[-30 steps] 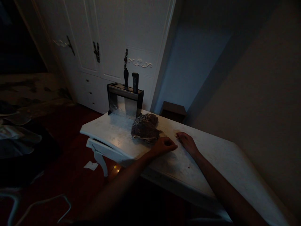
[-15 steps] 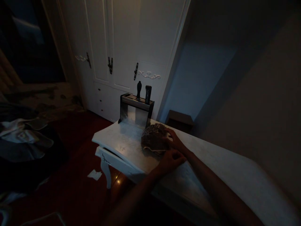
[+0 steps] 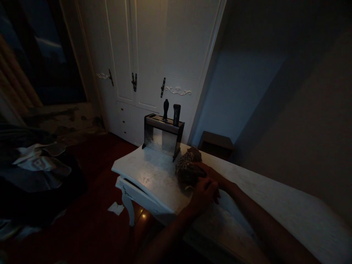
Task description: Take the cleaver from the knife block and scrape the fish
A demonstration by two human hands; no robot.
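Observation:
A crumpled, soft-looking bundle (image 3: 189, 167), dark brown with a mottled, leopard-like pattern on part of it, rests on the white table (image 3: 154, 168). It looks like cloth, but its kind cannot be made out in the dim light. My right hand (image 3: 210, 173) reaches over its right side, fingers bent onto it. Just below, at the bundle's near right edge, my left hand (image 3: 205, 192) has its fingers curled and pressed together on it. Both hands are close together and partly overlap. The fingertips are hard to see.
Behind the bundle stands a knife holder (image 3: 165, 123) with two black handles rising from it. A white wardrobe (image 3: 148, 55) is at the back, with a small dark cabinet (image 3: 217, 141) beside it. Clothes (image 3: 41, 161) lie heaped left; white paper (image 3: 116, 208) is on the red floor.
The bundle has been turned and folded, showing more patterned surface and a narrower shape. My right hand now lies over it, and my left hand has closed in against its near edge.

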